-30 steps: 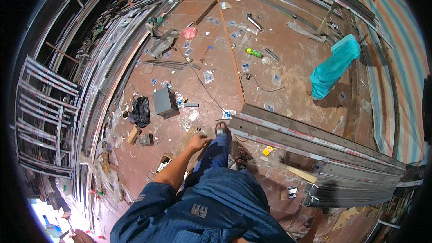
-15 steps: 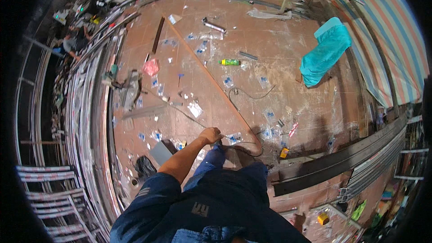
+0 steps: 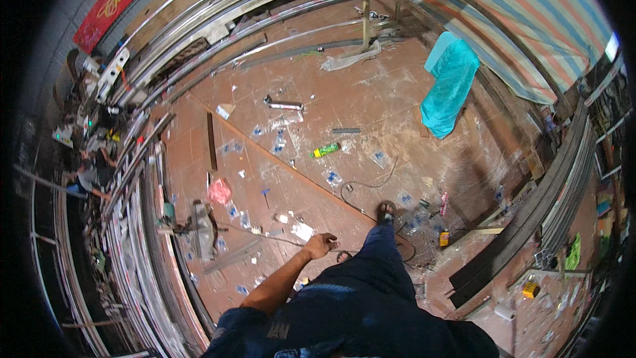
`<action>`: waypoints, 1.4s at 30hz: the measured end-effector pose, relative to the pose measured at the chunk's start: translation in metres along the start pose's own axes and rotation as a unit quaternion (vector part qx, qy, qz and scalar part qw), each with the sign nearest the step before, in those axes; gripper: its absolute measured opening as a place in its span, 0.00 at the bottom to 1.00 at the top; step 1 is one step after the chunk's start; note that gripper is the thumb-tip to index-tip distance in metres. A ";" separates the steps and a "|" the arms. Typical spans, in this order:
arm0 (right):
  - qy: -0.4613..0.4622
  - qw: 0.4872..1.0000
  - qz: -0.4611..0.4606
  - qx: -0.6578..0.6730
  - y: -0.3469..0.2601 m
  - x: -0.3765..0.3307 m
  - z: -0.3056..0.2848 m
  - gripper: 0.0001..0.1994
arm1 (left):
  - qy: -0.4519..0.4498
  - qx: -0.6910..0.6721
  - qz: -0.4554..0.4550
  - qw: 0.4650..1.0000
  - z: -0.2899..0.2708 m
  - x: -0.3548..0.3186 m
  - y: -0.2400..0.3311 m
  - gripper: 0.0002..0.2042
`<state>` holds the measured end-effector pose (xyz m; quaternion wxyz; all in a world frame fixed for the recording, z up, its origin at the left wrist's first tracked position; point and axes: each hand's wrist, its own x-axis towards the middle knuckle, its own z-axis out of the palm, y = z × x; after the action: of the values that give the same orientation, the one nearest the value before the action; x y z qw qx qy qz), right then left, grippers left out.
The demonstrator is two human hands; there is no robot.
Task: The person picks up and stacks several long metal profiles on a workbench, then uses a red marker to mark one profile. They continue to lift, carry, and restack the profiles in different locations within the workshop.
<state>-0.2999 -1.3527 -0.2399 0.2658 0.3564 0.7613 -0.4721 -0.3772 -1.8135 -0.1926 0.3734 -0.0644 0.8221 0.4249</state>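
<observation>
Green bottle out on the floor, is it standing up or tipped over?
Tipped over: the green bottle lies on its side, its length stretched along the tiled floor.

The left hand [image 3: 320,246] is hanging above the tile floor [image 3: 338,109], its fingers loosely bent, and in this view it is showing just beside a piece of white paper [image 3: 303,231]. A sandalled foot [image 3: 385,211] is resting ahead and to the right, near the end of a long brown strip [image 3: 318,184]. Beyond the strip, a green bottle [image 3: 325,150] is lying on its side. A pink bag [image 3: 219,191] is sitting to the left, and a yellow box [image 3: 444,238] is sitting to the right, near long dark bars [image 3: 507,248]. A teal cloth [image 3: 449,89] is standing out near a striped sheet [image 3: 523,20]. Another person [image 3: 90,176] is staying low at the far left.
</observation>
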 end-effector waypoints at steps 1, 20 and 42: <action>-0.006 1.000 0.012 0.007 -0.008 0.008 0.007 0.18 | -0.006 -0.028 0.000 1.000 -0.009 0.005 -0.004 0.29; -0.084 0.941 -0.036 0.326 -0.434 0.426 0.090 0.13 | 0.224 -0.405 -0.313 0.829 -0.252 0.138 -0.027 0.20; 0.008 0.935 -0.105 0.339 -0.860 0.542 0.016 0.19 | 0.136 -0.112 -0.114 0.978 -0.672 0.663 0.138 0.16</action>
<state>-1.3089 -1.4673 -0.1937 0.0725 0.3471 0.5913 -0.7243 -1.2839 -2.0884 -0.3037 0.2947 -0.2567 0.7996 0.4560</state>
